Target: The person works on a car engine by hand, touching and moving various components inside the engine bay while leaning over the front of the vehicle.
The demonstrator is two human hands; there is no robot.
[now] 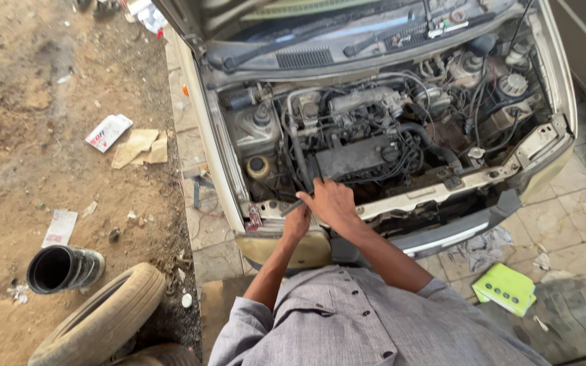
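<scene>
Here, hands (pixel 320 207) at engine bay (pixel 374 135); tyre (pixel 100 318) behind.

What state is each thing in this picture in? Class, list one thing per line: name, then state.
Car bonnet: raised.
Engine bay: exposed.
Left hand: at the car's front edge, gripping a dark tool.
Right hand: resting on the front panel.
Loose tyre: lying on the dirt.
Black pipe piece: on its side, open end showing.
Green packet: flat on the tiles.
</scene>
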